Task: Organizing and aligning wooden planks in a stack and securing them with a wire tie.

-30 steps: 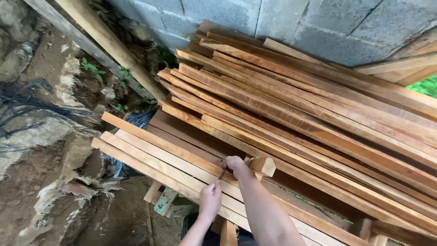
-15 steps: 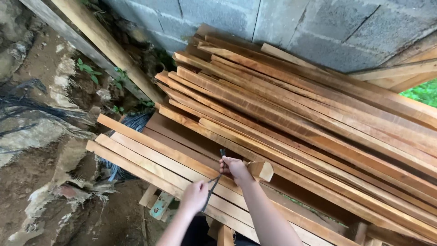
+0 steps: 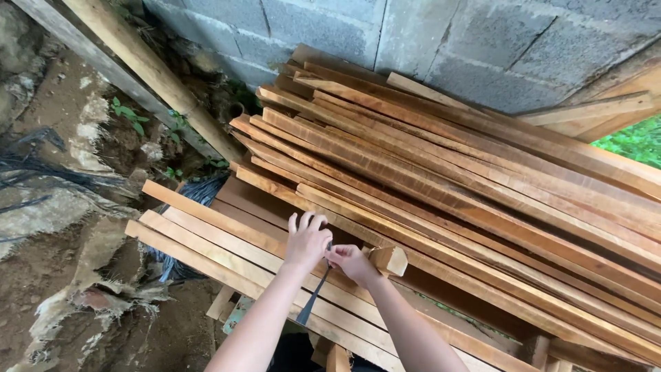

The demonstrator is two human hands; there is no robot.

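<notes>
Hands meet over plank stack (image 3: pixel 441 179): right hand (image 3: pixel 350 263) clamped on dark strap (image 3: pixel 311 300), left hand (image 3: pixel 307 239) fingers spread, resting on plank; keep strap taut, flat against wood.

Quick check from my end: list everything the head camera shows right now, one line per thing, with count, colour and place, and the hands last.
Wooden planks: many, orange-brown, stacked slantwise from the wall down to the front.
Short wood block: one, pale brown, end-on beside the right hand.
Thin dark tool: one, dark grey, slanting down below the hands; its kind is too small to tell.
Block wall: one, grey, along the top.
Leaning beam: one, pale wood, upper left.
Dark cables: a bundle, black, left edge.
Torn sacking: one piece, tan, lower left on the dirt.
Green plants: a few, by the beam.
Left hand: fingers spread, on the planks.
Right hand: closed at the tool's upper end.
</notes>
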